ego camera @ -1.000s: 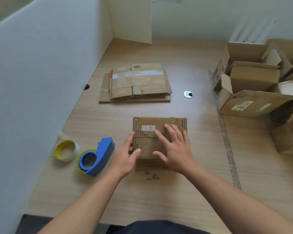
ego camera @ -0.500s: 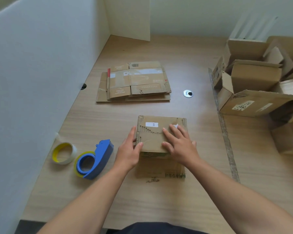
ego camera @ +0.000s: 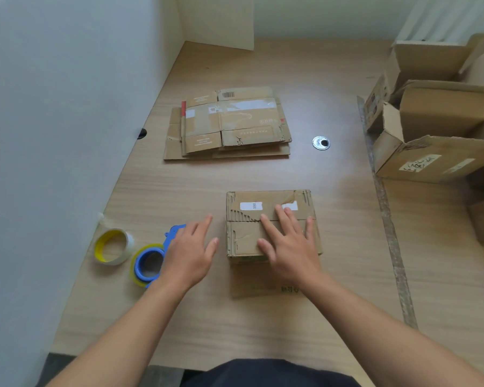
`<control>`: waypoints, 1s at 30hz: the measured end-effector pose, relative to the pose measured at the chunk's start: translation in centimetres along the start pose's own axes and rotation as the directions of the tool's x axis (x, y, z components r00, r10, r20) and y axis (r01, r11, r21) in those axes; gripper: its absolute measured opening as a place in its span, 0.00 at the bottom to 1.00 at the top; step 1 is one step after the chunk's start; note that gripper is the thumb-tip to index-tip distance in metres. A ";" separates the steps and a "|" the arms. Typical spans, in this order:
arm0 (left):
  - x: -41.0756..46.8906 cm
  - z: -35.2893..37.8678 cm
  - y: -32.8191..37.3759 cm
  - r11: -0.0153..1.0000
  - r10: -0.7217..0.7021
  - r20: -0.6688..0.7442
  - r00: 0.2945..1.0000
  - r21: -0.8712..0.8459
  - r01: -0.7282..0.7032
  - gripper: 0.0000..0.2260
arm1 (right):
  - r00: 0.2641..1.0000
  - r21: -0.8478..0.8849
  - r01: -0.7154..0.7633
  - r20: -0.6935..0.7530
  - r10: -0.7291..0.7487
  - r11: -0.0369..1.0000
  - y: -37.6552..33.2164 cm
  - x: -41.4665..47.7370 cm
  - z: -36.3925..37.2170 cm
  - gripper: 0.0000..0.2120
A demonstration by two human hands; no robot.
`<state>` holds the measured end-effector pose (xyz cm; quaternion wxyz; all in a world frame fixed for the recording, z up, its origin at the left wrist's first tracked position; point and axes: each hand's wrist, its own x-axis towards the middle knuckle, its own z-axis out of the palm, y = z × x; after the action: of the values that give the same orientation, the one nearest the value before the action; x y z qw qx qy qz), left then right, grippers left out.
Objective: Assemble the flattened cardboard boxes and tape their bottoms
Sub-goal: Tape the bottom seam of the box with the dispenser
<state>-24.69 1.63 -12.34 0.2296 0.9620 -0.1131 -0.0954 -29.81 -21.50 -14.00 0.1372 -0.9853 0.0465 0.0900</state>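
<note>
A small cardboard box [ego camera: 246,236] stands on the wooden table [ego camera: 263,331] with its two flaps folded shut on top and white labels on the far flap. My right hand [ego camera: 288,244] presses flat on the flaps with straight, spread fingers. My left hand [ego camera: 189,252] hovers open just left of the box, apart from it, over a blue tape dispenser [ego camera: 151,261] with a yellowish roll. A loose tape roll with a yellow core [ego camera: 113,246] lies further left. A stack of flattened boxes [ego camera: 227,124] lies farther back.
A white partition wall [ego camera: 67,135] runs along the left side. Several assembled open boxes [ego camera: 436,129] crowd the right side, behind a strip of old tape [ego camera: 386,219] on the table. A round metal grommet [ego camera: 321,142] sits between the stack and those boxes.
My left hand has let go of the box's left edge and moved left over the tape dispenser. My right hand stays pressed on the flaps.
</note>
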 end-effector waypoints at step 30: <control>-0.3 0.8 -5.1 0.943 -0.312 0.061 0.948 0.139 0.301 0.35 | 0.998 0.123 0.050 -0.036 -0.046 0.991 -0.5 0.8 -0.6 0.24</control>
<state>-24.29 5.83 -15.39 0.1449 0.9758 0.0227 -0.1621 -28.86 -21.30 -13.44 0.1995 -0.9771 0.0307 0.0675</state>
